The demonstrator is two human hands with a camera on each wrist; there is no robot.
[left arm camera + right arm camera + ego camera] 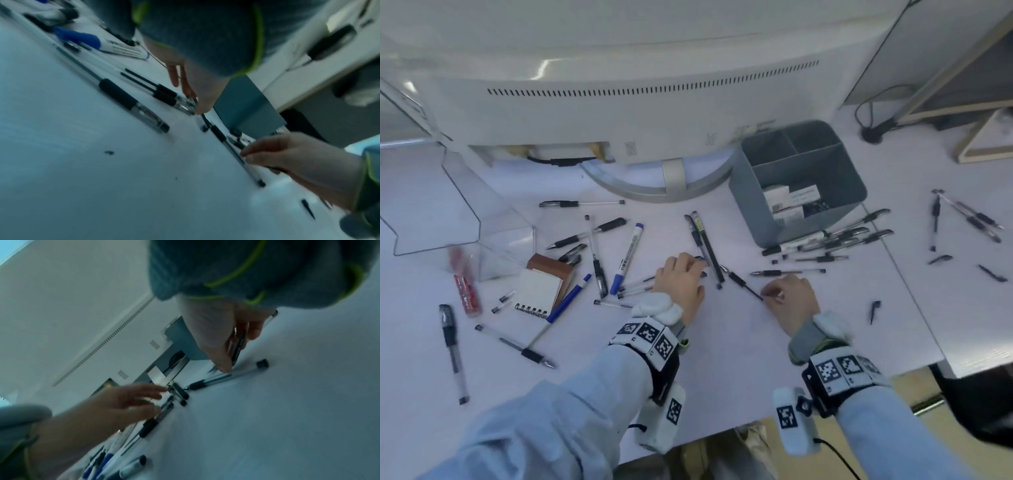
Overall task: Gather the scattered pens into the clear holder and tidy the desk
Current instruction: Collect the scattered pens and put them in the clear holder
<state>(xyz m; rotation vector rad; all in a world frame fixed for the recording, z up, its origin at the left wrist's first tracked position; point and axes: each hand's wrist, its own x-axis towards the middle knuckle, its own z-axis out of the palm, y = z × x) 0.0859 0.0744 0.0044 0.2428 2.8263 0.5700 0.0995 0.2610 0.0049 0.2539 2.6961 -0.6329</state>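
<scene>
Many black gel pens lie scattered over the white desk (722, 342). The clear holder (465, 212) stands at the far left. My left hand (700, 265) reaches palm down, its fingertips touching the near ends of two dark pens (705, 243); in the right wrist view its fingers (148, 391) look straight and relaxed. My right hand (770, 294) pinches the tail end of a black-grip pen (739, 281) lying on the desk. In the right wrist view a dark pen (238, 347) sits between its fingers, and its thumb tip presses by a clear pen (216, 379).
A grey divided organizer (798, 185) stands at the back right with a heap of pens (835, 240) beside it. A monitor base (654, 185) is behind. Left of my hands lie a notepad (541, 284), blue markers (626, 253) and a red packet (467, 291). Loose caps (875, 310) lie right.
</scene>
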